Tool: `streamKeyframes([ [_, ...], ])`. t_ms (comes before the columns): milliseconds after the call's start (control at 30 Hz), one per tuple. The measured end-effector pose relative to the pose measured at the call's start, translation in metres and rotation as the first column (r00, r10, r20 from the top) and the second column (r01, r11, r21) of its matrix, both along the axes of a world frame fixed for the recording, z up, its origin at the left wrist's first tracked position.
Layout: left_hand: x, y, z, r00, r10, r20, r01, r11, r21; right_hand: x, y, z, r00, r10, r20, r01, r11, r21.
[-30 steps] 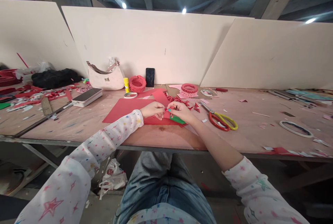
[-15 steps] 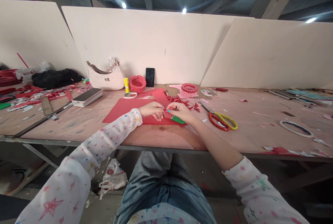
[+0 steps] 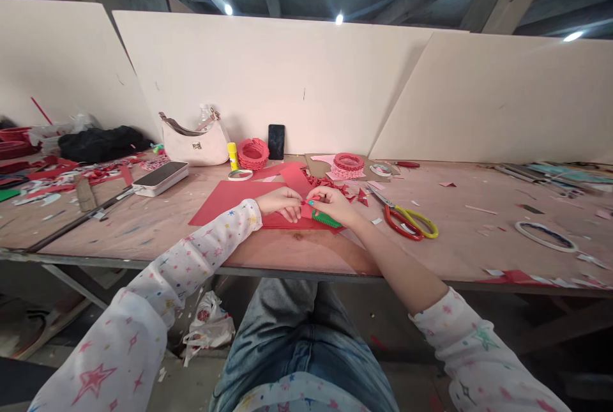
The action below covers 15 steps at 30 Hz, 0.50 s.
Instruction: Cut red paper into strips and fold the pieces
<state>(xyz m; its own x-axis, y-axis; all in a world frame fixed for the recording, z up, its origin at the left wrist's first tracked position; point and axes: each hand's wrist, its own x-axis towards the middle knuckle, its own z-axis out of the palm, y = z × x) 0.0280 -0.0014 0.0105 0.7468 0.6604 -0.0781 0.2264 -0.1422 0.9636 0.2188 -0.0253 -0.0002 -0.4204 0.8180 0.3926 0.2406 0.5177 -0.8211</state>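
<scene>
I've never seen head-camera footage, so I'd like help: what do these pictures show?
There is no machine: just a person's bare left hand and right hand. One camera, worn on the head, looks forward and down. The hands meet around what seems a small red paper piece, partly hidden. A green, comb-edged piece shows beneath the right hand. On the table lie red sheets and, to the right, scissors with red and yellow handles. Farther back are a pale handbag and an upright phone.

A small red paper piece (image 3: 305, 207) — partly hidden, exact shape unclear — is pinched between the left hand (image 3: 281, 202) and right hand (image 3: 334, 205).
</scene>
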Motion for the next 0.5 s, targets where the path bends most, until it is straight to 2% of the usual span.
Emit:
streamKeyframes([
  [267, 0.0019, 0.0009, -0.0019, 0.999, 0.035, 0.001, -0.035, 0.999, 0.038, 0.0027, 0.0060, -0.0068, 1.000, 0.031, -0.006, -0.031, 0.999, -0.033],
  [500, 0.0016, 0.0029, -0.0020, 0.999, 0.024, -0.022, -0.021, 0.992, 0.127, 0.0035, 0.0013, -0.0005, 0.999, 0.028, 0.040, -0.026, 0.999, -0.047],
])
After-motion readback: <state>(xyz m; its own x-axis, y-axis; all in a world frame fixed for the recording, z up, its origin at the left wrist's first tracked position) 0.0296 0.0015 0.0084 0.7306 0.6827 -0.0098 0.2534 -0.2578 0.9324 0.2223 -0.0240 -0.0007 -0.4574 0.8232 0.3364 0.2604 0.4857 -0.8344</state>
